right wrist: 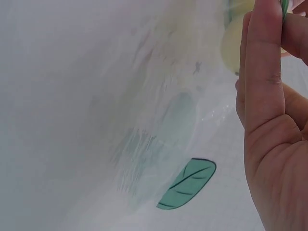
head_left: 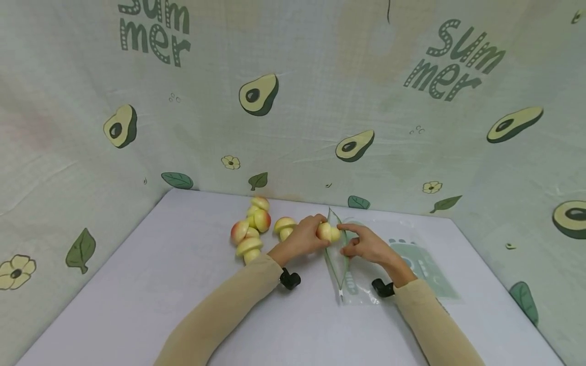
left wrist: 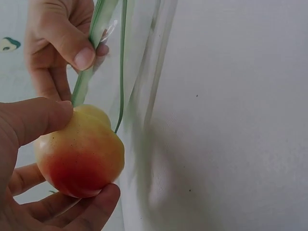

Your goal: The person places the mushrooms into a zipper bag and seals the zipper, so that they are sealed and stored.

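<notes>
Your left hand holds the mushroom-shaped piece, likely light, firm and slick, best gripped round its cap, at the mouth of the clear bag your right hand pinches by its green edge.

Soft, fairly even light fills the head view, its direction hard to tell, leaving the fabric backdrop beyond the zip-top plastic bag pale and slightly washed out. Weak glints dot the bag's near edge. Wide-angle stretching shows in the avocado print well right of the bag. The left-wrist picture is dimmer and greyer, with diffuse shadows on the tabletop beside the bag; the mushroom-shaped piece at its opening is reasonably sharp (its red patch has a faint sheen). The right-wrist picture looks milky, blurred streaks crossing the bag, while the leaf print seen near it keeps crisp outlines.
</notes>
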The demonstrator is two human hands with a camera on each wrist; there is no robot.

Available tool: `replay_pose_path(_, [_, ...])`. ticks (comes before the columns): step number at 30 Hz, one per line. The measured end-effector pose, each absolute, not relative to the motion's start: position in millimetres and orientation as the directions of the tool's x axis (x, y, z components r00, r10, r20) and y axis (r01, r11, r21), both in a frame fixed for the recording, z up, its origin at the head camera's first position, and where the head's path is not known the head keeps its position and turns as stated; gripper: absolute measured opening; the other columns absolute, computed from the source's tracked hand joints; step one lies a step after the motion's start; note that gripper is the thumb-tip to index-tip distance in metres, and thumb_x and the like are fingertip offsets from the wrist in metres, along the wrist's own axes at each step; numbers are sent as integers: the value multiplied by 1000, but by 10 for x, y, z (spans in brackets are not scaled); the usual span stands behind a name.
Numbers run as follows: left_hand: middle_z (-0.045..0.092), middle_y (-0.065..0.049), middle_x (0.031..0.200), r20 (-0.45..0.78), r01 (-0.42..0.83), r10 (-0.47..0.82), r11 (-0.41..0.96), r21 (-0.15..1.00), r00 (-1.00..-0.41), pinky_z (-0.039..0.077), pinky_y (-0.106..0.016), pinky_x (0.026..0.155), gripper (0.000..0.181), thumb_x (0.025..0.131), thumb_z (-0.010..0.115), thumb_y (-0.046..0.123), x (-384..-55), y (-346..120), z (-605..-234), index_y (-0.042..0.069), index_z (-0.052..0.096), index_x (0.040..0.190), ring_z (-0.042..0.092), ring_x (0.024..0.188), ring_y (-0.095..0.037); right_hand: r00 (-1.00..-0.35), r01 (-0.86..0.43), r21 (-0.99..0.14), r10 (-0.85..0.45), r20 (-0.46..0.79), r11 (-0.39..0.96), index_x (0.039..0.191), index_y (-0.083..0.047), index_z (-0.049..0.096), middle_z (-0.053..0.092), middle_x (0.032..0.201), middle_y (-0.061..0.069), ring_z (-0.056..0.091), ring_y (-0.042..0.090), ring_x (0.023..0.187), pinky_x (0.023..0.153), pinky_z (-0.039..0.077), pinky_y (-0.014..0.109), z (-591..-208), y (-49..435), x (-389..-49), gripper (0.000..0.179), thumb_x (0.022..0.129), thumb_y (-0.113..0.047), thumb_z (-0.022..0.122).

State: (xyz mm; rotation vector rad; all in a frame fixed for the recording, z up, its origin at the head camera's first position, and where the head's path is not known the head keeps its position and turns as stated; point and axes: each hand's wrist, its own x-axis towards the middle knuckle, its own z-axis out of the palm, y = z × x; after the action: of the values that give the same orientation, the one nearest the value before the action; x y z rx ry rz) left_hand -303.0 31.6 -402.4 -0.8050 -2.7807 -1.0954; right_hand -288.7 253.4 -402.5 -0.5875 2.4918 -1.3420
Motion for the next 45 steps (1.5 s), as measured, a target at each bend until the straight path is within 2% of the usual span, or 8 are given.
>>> replay_pose_path(5, [58, -4, 106, 238, 490, 450, 606, 626, -861, 45, -29, 77, 51, 78, 78, 24, -3054, 320, -4033, 11, 54, 121, 52, 91, -16, -890, -236, -843, -456, -13, 484, 143, 3, 36, 62, 63, 18, 65, 25, 67, 66, 52, 33, -4005, 2533, -2890, 72, 82, -3, 72])
replay_pose_path(15, [59, -6, 112, 209, 478, 451, 641, 600, -868, 46, -29, 81, 57, 78, 79, 29, -3094, 354, -4086, 11, 55, 126, 55, 96, -16, -898, -212, -857, -440, -19, 470, 143, 5, 36, 60, 67, 26, 63, 30, 65, 68, 54, 38, -3921, 2495, -2854, 68, 84, 3, 68])
replay_pose_path(21, [59, -7, 113, 211, 473, 442, 644, 602, -872, 46, -29, 82, 58, 78, 79, 30, -3133, 393, -4132, 10, 54, 127, 55, 97, -17, -893, -211, -878, -450, -5, 429, 141, 9, 36, 63, 81, 30, 60, 25, 64, 69, 56, 40, -3727, 2414, -2719, 64, 84, 6, 65])
replay_pose_path(26, [59, -7, 114, 215, 460, 427, 630, 626, -878, 46, -28, 83, 61, 78, 80, 29, -3126, 407, -4153, 9, 53, 129, 55, 98, -16, -893, -205, -890, -449, 1, 407, 140, 10, 35, 59, 100, 36, 61, 21, 66, 69, 56, 40, -3707, 2410, -2700, 64, 84, 8, 64])
replay_pose_path(30, [59, -8, 114, 243, 459, 404, 614, 643, -882, 46, -28, 83, 61, 76, 81, 25, -3107, 409, -4148, 8, 54, 128, 56, 97, -17, -891, -209, -896, -454, 9, 393, 140, 11, 35, 61, 91, 35, 61, 19, 65, 68, 56, 40, -3775, 2445, -2752, 64, 84, 7, 65])
replay_pose_path(34, [60, -8, 112, 250, 440, 382, 575, 689, -890, 47, -25, 82, 56, 75, 81, 21, -3096, 409, -4146, 7, 56, 124, 60, 98, -17, -891, -218, -898, -453, 24, 383, 141, 8, 36, 64, 79, 26, 61, 17, 63, 67, 56, 42, -3908, 2505, -2850, 65, 83, 6, 67])
replay_pose_path(40, [61, -7, 112, 235, 417, 374, 540, 731, -897, 48, -25, 83, 47, 78, 79, 18, -3090, 428, -4135, 6, 59, 118, 61, 101, -19, -893, -243, -888, -447, 48, 390, 142, 3, 38, 64, 70, 16, 60, 15, 60, 67, 55, 43, -3993, 2534, -2900, 66, 83, 4, 68])
replay_pose_path(45, [60, -7, 111, 217, 400, 369, 546, 736, -904, 49, -25, 82, 44, 80, 78, 18, -3110, 446, -4146, 6, 59, 118, 60, 102, -20, -897, -248, -883, -439, 53, 399, 142, 0, 40, 64, 70, 17, 60, 15, 61, 68, 55, 44, -3988, 2521, -2893, 65, 83, 2, 68])
